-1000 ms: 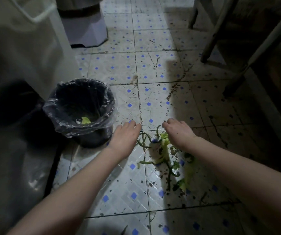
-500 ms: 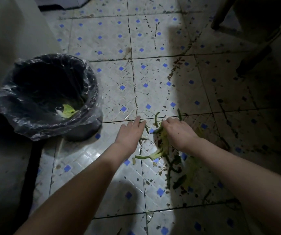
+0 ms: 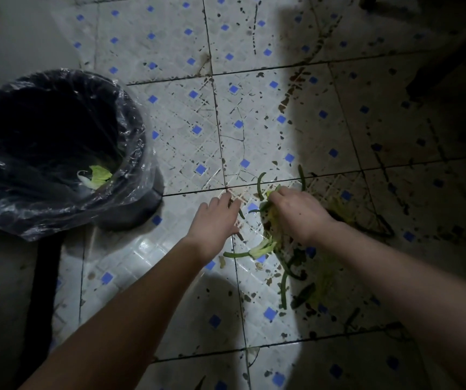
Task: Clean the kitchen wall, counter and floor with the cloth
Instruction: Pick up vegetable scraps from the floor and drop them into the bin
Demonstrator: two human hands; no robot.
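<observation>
Bin (image 3: 130, 164) nearer now, left hand (image 3: 216, 220) beside scraps (image 3: 265, 246)

The white tiled floor (image 3: 186, 114) carries a diamond lattice with small blue squares and dark brown speckles. The round bin lined with a glossy black plastic bag (image 3: 130, 153) holds a pale yellow-green leaf (image 3: 99, 174). The scattered vegetable scraps (image 3: 268, 246) are dark green and yellowish.

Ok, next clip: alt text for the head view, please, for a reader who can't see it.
Two bare hands, left hand and right hand, gather green vegetable scraps off a dirty tiled floor with blue diamonds. A bin lined with a plastic bag stands to the left, a leaf inside. No cloth is visible.
</observation>
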